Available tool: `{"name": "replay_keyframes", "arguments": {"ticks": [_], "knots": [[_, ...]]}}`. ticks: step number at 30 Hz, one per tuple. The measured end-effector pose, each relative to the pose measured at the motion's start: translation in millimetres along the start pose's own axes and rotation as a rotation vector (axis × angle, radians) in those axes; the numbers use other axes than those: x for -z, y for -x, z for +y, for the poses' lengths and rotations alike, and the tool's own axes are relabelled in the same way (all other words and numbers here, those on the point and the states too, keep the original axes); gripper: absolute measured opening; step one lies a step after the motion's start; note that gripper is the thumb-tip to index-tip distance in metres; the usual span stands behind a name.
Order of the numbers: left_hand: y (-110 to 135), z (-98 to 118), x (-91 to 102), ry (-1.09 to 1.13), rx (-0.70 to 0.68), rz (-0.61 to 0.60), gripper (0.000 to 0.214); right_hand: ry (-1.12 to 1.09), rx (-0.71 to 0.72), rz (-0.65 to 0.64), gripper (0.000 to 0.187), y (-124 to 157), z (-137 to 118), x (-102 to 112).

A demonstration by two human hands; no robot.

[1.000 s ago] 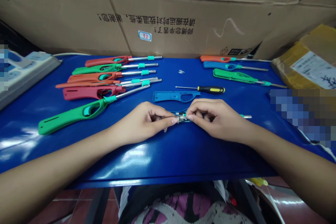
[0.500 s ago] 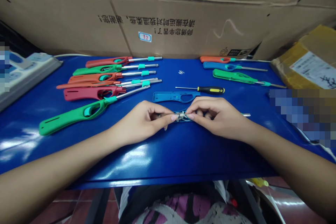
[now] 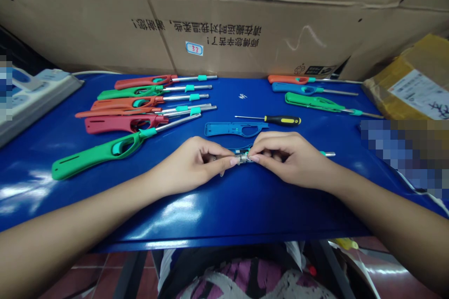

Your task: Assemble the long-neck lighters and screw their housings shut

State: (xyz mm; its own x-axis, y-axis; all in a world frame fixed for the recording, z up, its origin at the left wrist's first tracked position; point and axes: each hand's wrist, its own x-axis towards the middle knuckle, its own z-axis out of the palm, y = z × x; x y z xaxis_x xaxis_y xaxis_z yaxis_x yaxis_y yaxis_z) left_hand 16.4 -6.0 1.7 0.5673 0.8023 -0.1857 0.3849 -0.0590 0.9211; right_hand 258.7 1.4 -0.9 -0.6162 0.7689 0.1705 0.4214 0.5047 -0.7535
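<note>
L hand [image 3: 192, 163] pinches clear part [image 3: 242, 159], R hand [image 3: 294, 161] pinching at its end, by mostly hidden blue casing [image 3: 246, 147] w/ bits [image 3: 240, 152] inside.

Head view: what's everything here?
Table: one, blue, centre
Floor: one, red, below
Box: one, brown, behind
Parcel: one, yellow, right
Power strip: one, white, left
Left lighters: six, red, green, orange, left
Right lighters: three, orange, blue, green, right
Screwdriver: one, black-yellow, middle
Shell: one, blue, near screwdriver
Open lighter: one, blue, middle, partly hidden
Small part: one, clear, middle
Clothing: some, multicoloured, bottom
Left hand: one, bare, pinching small part
Right hand: one, bare, at small part
</note>
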Motion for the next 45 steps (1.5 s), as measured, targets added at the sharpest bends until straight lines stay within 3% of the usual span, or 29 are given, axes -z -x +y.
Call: {"name": "replay_keyframes", "arguments": {"ticks": [7,13,18,27,32,40,45], "knots": [[4.8,7.6,4.1,-0.136,-0.075,0.088,0.027,0.025,0.053,0.028,0.014,0.2,-2.6,-0.3],[11.6,11.4,15.8,-0.568,-0.263,0.145,0.027,0.163,0.143,0.103,0.014,1.5,0.3,-0.8],[12.8,9.6,22.2,-0.788,-0.364,0.124,0.024,0.218,0.198,0.069,0.016,1.3,3.0,-0.7],[9.1,0.2,20.0,-0.759,-0.323,0.159,0.018,0.239,0.191,0.027,0.018,4.0,2.4,-0.3],[3.7,-3.5,22.1,-0.806,-0.405,0.232,0.017,0.259,0.181,0.014,0.02,5.8,1.9,-0.1],[-0.3,-12.0,21.7,-0.739,-0.444,0.236,0.02,0.379,0.213,0.035,0.024,2.5,2.8,0.7],[-0.8,-12.2,23.2,-0.777,-0.465,0.262,0.021,0.448,0.193,-0.015,0.036,1.1,7.2,1.7]]}}
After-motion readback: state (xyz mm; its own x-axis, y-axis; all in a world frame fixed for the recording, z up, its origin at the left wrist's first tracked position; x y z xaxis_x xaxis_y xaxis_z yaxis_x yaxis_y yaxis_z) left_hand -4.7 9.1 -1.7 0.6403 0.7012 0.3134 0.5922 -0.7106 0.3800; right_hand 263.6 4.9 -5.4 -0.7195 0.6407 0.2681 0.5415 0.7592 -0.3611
